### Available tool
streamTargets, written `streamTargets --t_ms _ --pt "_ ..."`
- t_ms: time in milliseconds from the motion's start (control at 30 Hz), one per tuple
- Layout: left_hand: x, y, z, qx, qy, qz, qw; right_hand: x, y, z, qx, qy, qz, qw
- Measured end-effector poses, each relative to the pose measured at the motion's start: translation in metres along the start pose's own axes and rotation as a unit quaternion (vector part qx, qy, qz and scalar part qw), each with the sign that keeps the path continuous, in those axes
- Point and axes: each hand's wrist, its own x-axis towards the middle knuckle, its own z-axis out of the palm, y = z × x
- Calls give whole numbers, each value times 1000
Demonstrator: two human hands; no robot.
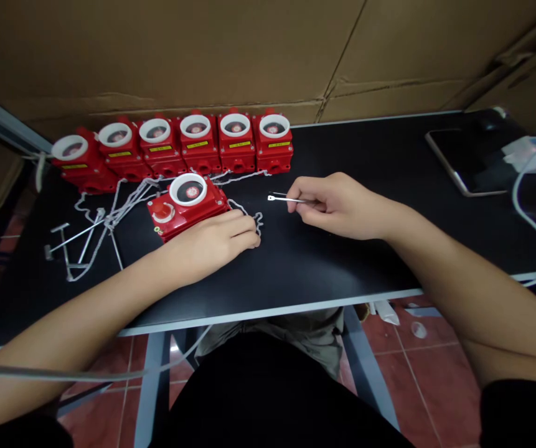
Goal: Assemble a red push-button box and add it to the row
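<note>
A red box with a white-ringed round window and a red knob lies at the middle left of the black table. My left hand rests against its near side, fingers curled together. A pale thin cord runs from the box to these fingertips, which seem to pinch it; their undersides are hidden. To the right, just above the tabletop, my right hand pinches a thin metal rod. The rod's flattened end, with a small hole, points left toward the cord. Its other end is hidden in my palm.
Several similar red boxes stand in a row along the back cardboard wall. Thin T-ended metal rods and tangled cords lie at left. A phone and a white cable are at right.
</note>
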Motion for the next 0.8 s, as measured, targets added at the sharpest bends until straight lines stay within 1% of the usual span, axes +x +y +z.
streamTargets --t_ms 67,133,167,233,267,300,400,433,467,500,567,633,733,800 --pt "0 2 0 -15 16 -23 999 -2 -2 -3 -3 4 -3 1000" --pt "-1 5 -2 -51 47 -48 996 -3 -4 -3 8 3 -15 1000" --pt "-1 8 -4 -79 63 -59 993 -4 -5 -3 21 0 -27 999" --pt "0 14 -8 -178 102 -87 975 -6 -8 1 59 -2 -63 996" --pt "1 17 -10 -225 120 -110 961 -6 -10 3 75 -1 -80 994" --pt "1 20 -12 -278 143 -138 940 -7 -12 7 83 1 -95 992" --pt "3 26 -13 -415 201 -216 861 -8 -19 17 61 6 -120 991" --pt "4 26 -12 -452 213 -231 835 -8 -20 19 46 8 -122 991" --pt "4 26 -12 -477 219 -239 817 -8 -22 22 33 11 -122 992" --pt "4 26 -11 -492 223 -244 805 -8 -22 23 21 17 -119 993" --pt "5 23 -10 -500 228 -249 797 -8 -23 25 1 30 -111 993" --pt "5 21 -10 -495 230 -250 800 -8 -22 26 -10 35 -110 993" --pt "6 20 -12 -485 250 -237 804 -7 -21 25 -7 28 -116 993" --pt "6 22 -14 -470 262 -243 807 -6 -21 25 4 14 -113 994"
